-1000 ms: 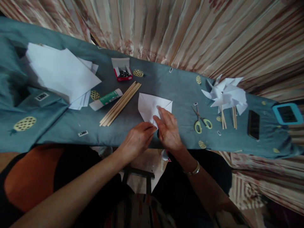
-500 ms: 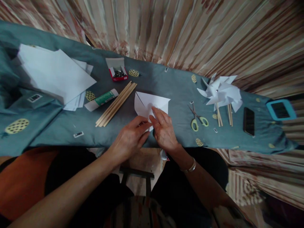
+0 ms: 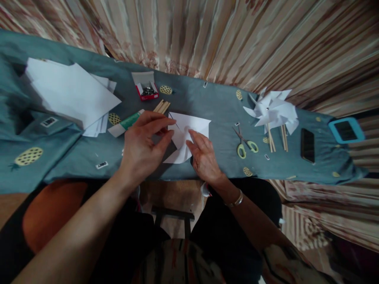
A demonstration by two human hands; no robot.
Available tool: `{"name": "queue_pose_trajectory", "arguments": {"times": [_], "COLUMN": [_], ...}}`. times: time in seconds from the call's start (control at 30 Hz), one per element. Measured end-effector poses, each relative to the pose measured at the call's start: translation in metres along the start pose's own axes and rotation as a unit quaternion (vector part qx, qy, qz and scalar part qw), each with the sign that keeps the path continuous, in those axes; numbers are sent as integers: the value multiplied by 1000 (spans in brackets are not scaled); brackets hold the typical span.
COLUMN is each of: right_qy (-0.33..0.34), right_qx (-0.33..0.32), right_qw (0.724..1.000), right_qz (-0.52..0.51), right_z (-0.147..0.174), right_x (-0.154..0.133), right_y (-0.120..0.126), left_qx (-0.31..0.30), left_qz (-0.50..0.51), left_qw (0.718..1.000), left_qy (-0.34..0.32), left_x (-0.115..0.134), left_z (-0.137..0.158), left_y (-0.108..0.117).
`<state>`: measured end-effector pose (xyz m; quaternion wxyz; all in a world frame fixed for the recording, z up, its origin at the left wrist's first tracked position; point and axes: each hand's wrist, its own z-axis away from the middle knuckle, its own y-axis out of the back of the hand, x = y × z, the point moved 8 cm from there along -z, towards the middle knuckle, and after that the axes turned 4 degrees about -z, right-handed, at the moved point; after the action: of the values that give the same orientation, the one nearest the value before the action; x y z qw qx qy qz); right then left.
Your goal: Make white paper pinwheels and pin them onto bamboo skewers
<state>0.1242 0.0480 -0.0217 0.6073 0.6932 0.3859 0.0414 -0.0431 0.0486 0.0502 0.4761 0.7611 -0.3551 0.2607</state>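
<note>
Blurred lettering marked the small tags (unreadable), white paper lay on the worktop under the right hand, its grip unclear, and the left hand, fingers parted and seemingly empty, partly hid wooden sticks.

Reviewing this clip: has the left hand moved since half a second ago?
Yes. Against the wooden sticks, the left hand has moved leftward and farther from the person's body; it now hides most of their length.
</note>
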Motion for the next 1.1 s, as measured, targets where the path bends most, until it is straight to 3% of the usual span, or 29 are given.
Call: {"name": "queue_pose_trajectory", "arguments": {"times": [0.47, 0.67, 0.87, 1.0, 1.1], "right_qy": [-27, -67, -48, -60, -104], "right_qx": [33, 89, 36, 16, -3], "right_qw": [993, 991, 998, 998, 994], "right_qz": [-110, -72, -25, 10, -22], "right_z": [-1, -22, -56, -58, -50], "right_x": [15, 50, 68, 65, 70], "right_y": [16, 36, 24, 26, 34], "left_qx": [18, 14, 16, 18, 17], "left_qz": [31, 51, 54, 38, 19], "left_qw": [999, 999, 998, 999, 1000], "left_qy": [1, 0, 1, 11, 9], "left_x": [5, 8, 2, -3, -5], "left_z": [-18, -21, -20, -17, -16], "left_y": [-10, -15, -18, -14, -9]}}
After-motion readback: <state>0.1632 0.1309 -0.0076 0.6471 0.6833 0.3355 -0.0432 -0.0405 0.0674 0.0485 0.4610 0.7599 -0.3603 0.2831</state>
